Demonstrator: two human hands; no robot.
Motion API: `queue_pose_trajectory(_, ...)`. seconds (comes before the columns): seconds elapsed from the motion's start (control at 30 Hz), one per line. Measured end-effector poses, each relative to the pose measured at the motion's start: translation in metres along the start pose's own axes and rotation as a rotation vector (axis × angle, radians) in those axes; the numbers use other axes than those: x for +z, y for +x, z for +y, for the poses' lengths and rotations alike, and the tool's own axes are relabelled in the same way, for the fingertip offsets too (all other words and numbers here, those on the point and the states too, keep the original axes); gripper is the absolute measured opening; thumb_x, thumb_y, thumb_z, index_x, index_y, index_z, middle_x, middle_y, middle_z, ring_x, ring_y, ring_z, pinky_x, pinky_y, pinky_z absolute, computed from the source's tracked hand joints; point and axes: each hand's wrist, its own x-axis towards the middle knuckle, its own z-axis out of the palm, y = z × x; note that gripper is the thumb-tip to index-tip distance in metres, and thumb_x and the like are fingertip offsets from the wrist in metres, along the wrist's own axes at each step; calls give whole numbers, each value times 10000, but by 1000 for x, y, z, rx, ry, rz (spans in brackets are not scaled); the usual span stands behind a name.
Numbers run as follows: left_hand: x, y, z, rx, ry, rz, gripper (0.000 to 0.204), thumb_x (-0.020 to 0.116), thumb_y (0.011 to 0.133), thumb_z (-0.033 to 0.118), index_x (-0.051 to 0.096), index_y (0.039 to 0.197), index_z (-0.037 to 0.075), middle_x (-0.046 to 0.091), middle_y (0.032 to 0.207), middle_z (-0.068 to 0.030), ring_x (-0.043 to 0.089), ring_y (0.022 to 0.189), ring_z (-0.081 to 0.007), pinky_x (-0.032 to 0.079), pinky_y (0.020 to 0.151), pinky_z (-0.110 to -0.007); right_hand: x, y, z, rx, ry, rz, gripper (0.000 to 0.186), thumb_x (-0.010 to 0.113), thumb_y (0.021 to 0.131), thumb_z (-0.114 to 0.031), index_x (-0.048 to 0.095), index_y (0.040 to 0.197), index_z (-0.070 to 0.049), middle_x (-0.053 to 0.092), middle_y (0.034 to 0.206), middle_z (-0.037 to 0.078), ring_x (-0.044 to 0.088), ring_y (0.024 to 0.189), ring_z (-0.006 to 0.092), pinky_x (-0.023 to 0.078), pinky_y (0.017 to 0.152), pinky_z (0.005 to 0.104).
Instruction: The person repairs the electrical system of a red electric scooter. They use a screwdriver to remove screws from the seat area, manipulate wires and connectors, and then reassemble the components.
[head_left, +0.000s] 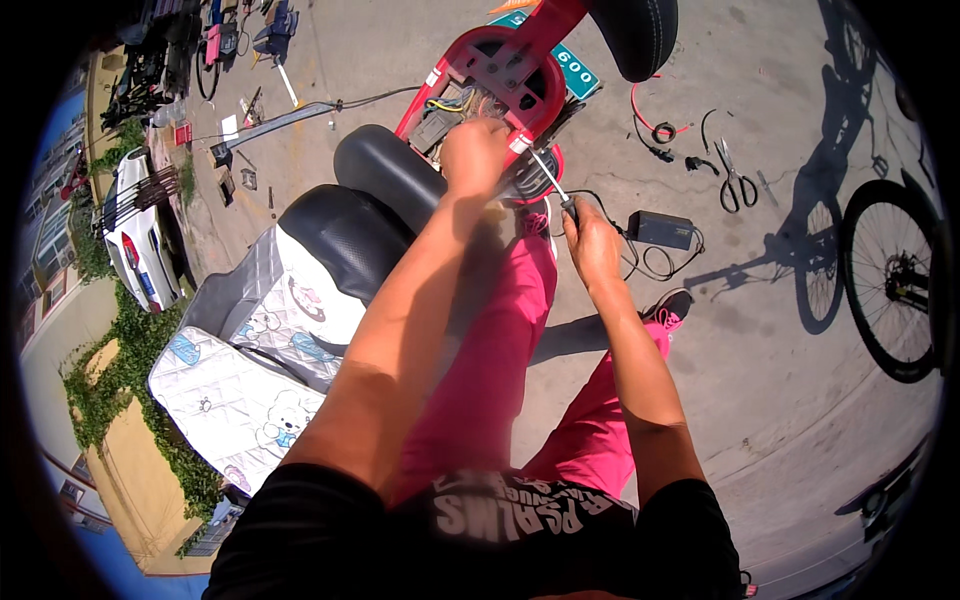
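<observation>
A red electric scooter [547,75] stands at the top centre with its body opened, showing wires [455,103] and a grey box [432,130] inside. My left hand [475,155] reaches over this opening, close to the wires; its fingers are turned away and mostly hidden, so I cannot tell what they touch. Closed round a dark handle, my right hand [595,245] grips a screwdriver [550,174]. Its metal shaft slants up and left to the lower edge of the red body, where I cannot make out what the tip meets.
Black padded seats [345,235] and a white quilted cover [245,400] lie at my left. To the right are a black charger [660,229] with its cable, scissors [737,178], a red wire [662,131] and a bicycle wheel [888,280]. A green plate [575,72] lies behind the scooter.
</observation>
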Motion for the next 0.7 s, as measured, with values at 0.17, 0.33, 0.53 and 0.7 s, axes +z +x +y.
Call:
queue_pose_trajectory(0.17, 7, 23, -5, 127, 136, -165, 200, 655, 811, 249, 747, 888, 89, 667, 793, -200, 667, 786, -365, 522, 706, -425, -15, 0, 4, -12, 42, 7, 280, 607, 897, -222, 589, 1113, -46, 656, 962, 203, 631, 846, 405, 501, 715, 477)
queue_pose_trajectory(0.33, 16, 45, -18, 132, 41, -302, 154, 675, 820, 99, 703, 770, -44, 630, 562, -118, 582, 448, -144, 456, 453, -314, -20, -1, 7, 23, 192, -76, 215, 585, 908, -215, 565, 1042, -47, 640, 933, 205, 621, 823, 414, 494, 713, 482)
queue_pose_trajectory(0.53, -1, 56, 15, -119, 153, -616, 239, 615, 832, 122, 668, 646, -19, 603, 511, -125, 563, 370, -216, 454, 405, -354, 2, 1, 27, 27, 267, -66, 210, 563, 913, -224, 560, 1014, -40, 641, 904, 178, 619, 825, 390, 489, 718, 459)
queue_pose_trajectory(0.7, 5, 60, 7, -138, 143, -539, 171, 582, 825, 82, 659, 701, -9, 597, 518, -105, 540, 367, -209, 404, 367, -353, 16, 3, 36, -67, 233, 56, 203, 575, 905, -227, 569, 1022, -61, 655, 968, 169, 626, 852, 389, 496, 719, 470)
